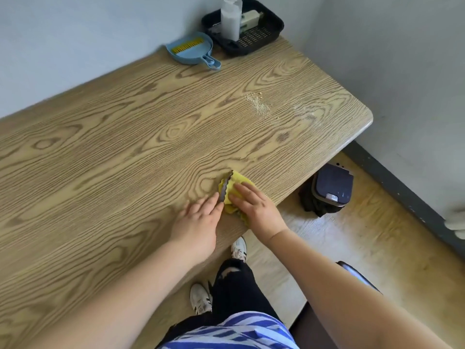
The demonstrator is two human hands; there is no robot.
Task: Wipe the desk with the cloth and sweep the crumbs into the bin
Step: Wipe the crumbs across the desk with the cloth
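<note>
R fingers (pixel 240 191) lie straight and close together, flat on the yellow cloth (pixel 235 185), pressing it to the desk (pixel 125 147); nothing pinched. L fingers (pixel 208 204) also straight, together, tips touching cloth's grey scalloped edge on its left side; cannot tell if they press or just steady it. Right hand (pixel 254 207) covers the cloth's lower right part; left hand (pixel 197 222) rests on bare wood just beside it. Cloth is bunched/folded, lower centre of frame, at desk's near edge, w/ part hanging over the rim under the R wrist. Crumbs (pixel 259 104) = pale streak, upper right of centre, well apart from the cloth; streak's long axis runs roughly upper left to lower right. From the fingers, crumbs lie up and slightly right, so R hand is the nearer one. Bin (pixel 332 187) on floor at right, below desk's right corner, lid looks closed. Blue dustpan (pixel 191 50) w/ yellow brush sits upper centre beside a black tray (pixel 271 28) holding a bottle (pixel 231 18); untouched. Judgement: wipe stage, crumbs not yet reached; next stroke likely pushes cloth away towards upper right, w/ some risk of scattering crumbs off the far right edge.
</note>
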